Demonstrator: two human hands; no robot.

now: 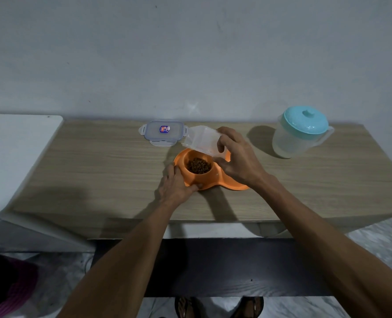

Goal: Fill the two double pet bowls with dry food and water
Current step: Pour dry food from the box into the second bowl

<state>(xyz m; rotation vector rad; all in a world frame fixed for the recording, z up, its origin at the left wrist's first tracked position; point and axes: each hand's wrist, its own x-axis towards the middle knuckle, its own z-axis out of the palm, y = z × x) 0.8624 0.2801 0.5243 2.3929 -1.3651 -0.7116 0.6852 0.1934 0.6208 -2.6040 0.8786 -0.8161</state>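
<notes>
An orange double pet bowl (191, 179) lies on the wooden table (98, 171). Its left cup holds brown dry food (198, 165); the right cup is hidden under my right hand. My left hand (176, 185) grips the bowl's left rim. My right hand (237, 154) holds a clear plastic container (200, 140) tipped on its side above the bowl, its open mouth to the left; it looks empty. Only one double bowl is in view.
The container's clear lid (163, 132) with clip tabs lies flat behind the bowl. A translucent jug with a teal lid (301, 131) stands at the back right. A white surface (13, 157) adjoins the table's left end. A wall runs behind.
</notes>
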